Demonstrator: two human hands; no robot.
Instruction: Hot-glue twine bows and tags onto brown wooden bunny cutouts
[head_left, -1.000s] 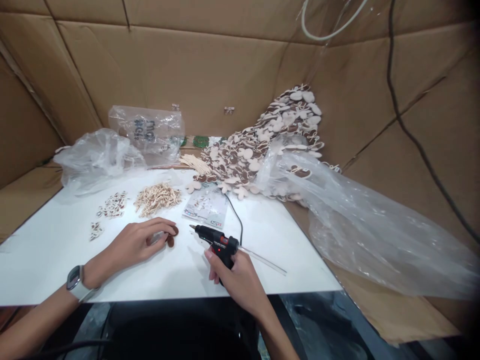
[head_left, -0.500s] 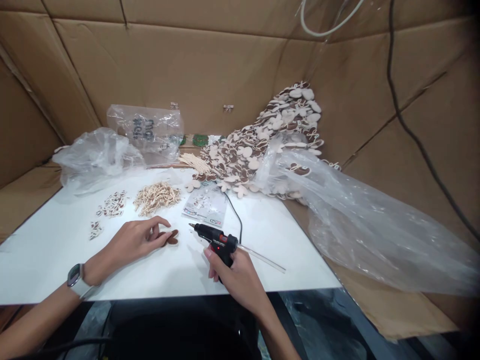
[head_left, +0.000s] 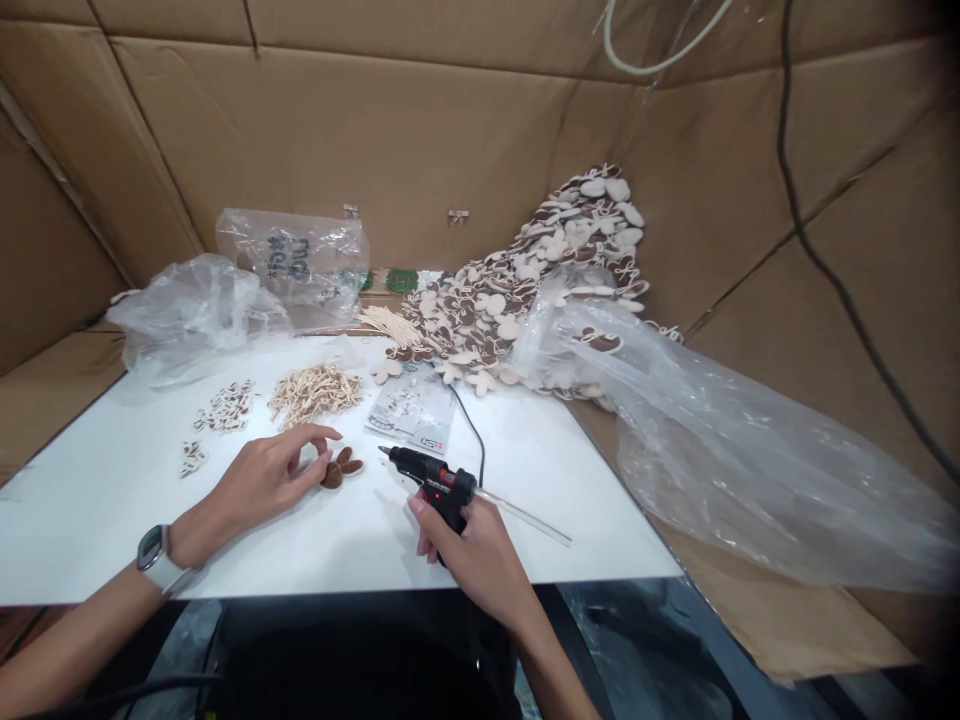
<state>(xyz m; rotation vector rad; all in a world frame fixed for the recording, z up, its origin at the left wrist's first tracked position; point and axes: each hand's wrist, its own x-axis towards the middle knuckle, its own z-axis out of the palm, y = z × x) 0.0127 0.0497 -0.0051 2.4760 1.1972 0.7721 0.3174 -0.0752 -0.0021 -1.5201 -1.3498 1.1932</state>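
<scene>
A small brown bunny-shaped felt piece (head_left: 334, 474) with a pale edge lies on the white tabletop. My left hand (head_left: 274, 478), wearing a watch on the wrist, is beside it, thumb and forefinger apart; the thumb tip is close to the piece's left side, and I cannot tell whether it touches. In my right hand (head_left: 476, 550) is a black glue gun (head_left: 420, 465), gripped by its handle. Its nozzle points left toward the felt piece, a red light glows on the body, and a clear glue stick (head_left: 525, 515) sticks out behind.
Beyond my left hand lie a heap of cream knotted cords (head_left: 315, 393) and small printed tags (head_left: 229, 405). A flat plastic packet (head_left: 411, 415) and the gun's cable (head_left: 472, 430) lie ahead. Finished-looking bunny pieces (head_left: 517, 280) pile up behind, near plastic sheeting (head_left: 720, 430) and cardboard walls (head_left: 375, 130).
My left hand has drawn slightly back to the left, uncovering more of the brown felt piece. The right hand and glue gun stay nearly still.
</scene>
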